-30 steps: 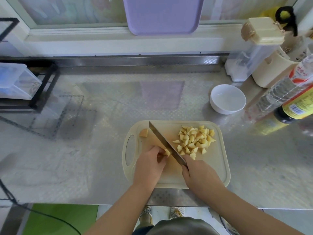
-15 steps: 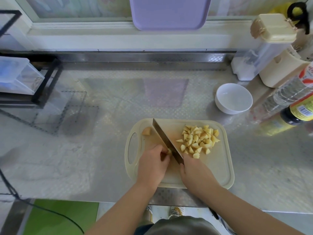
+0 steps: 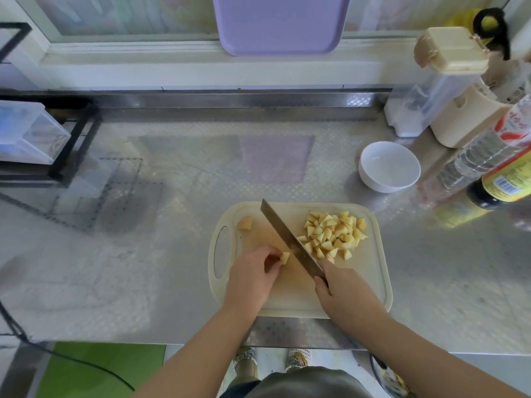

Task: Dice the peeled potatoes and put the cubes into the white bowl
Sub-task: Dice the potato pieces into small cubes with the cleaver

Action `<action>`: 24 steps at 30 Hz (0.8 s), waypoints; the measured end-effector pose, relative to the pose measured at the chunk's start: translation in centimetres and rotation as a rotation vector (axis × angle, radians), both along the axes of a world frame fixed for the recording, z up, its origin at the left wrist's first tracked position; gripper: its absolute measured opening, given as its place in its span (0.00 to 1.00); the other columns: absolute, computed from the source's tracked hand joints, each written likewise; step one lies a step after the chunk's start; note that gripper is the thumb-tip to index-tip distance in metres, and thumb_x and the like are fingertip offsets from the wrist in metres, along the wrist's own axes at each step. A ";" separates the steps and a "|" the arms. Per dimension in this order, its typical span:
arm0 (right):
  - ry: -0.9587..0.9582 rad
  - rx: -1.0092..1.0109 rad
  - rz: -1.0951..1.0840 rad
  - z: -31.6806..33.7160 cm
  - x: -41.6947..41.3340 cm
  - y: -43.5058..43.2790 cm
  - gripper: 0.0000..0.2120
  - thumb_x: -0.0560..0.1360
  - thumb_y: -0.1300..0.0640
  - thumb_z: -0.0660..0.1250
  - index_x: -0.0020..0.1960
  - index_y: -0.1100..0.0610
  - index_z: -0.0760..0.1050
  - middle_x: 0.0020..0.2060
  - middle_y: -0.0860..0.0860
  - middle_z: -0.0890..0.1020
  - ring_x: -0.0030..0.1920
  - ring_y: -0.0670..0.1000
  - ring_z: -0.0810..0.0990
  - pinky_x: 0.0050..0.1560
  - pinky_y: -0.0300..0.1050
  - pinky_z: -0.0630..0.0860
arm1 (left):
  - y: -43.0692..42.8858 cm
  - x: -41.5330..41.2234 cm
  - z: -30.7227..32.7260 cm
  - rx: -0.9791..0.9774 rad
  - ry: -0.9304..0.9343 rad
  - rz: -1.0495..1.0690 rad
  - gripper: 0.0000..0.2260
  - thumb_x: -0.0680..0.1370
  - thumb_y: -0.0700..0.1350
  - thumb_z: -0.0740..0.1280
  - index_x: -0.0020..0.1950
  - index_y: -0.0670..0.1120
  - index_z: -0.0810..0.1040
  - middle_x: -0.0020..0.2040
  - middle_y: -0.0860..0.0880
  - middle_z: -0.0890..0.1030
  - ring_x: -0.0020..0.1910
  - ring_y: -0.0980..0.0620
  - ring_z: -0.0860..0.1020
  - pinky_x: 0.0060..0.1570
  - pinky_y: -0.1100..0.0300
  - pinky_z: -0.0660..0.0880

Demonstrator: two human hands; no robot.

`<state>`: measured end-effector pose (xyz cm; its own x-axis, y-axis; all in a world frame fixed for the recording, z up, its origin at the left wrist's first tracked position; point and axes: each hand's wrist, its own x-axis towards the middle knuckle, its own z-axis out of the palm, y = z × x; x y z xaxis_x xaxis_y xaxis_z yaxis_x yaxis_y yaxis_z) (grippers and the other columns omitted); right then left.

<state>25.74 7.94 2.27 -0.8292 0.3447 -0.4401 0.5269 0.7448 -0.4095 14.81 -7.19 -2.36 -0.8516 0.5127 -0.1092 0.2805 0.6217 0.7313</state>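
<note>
A cream cutting board lies at the counter's front edge. On its right half sits a pile of potato cubes. My right hand grips the handle of a knife, whose blade runs diagonally up-left across the board. My left hand pinches a small potato piece just left of the blade. A separate potato chunk rests at the board's upper left. The white bowl stands beyond the board to the upper right, with nothing visible in it.
Bottles, a cream holder and a clear container with a cream lid crowd the right back corner. A black rack with a clear box stands at the left. A purple tray leans at the window.
The knife blade has shifted slightly right of the piece under my left hand, and the small potato piece now shows between my fingertips.
</note>
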 end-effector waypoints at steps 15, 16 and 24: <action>0.010 0.016 0.013 -0.2 -0.2 -0.7 0.07 0.83 0.50 0.54 0.52 0.50 0.70 0.38 0.48 0.78 0.38 0.49 0.79 0.43 0.48 0.80 | 1.0 0.0 0.3 -0.025 0.009 -0.041 0.03 0.76 0.46 0.71 0.50 0.50 0.82 0.46 0.56 0.83 0.44 0.57 0.79 0.49 0.56 0.78; 0.008 0.013 0.011 -0.3 -0.2 -0.6 0.07 0.83 0.50 0.55 0.52 0.50 0.70 0.38 0.48 0.78 0.38 0.49 0.79 0.43 0.48 0.80 | 1.0 -0.1 0.3 -0.025 0.006 -0.042 0.03 0.76 0.46 0.71 0.50 0.51 0.82 0.46 0.56 0.83 0.44 0.57 0.79 0.49 0.57 0.77; -0.026 -0.006 0.005 -1.6 -1.6 -0.9 0.07 0.83 0.52 0.55 0.49 0.51 0.67 0.38 0.48 0.75 0.38 0.49 0.77 0.38 0.44 0.74 | 1.0 -0.2 0.6 -0.018 0.029 -0.078 0.04 0.77 0.46 0.70 0.50 0.50 0.82 0.46 0.56 0.83 0.45 0.58 0.79 0.49 0.60 0.76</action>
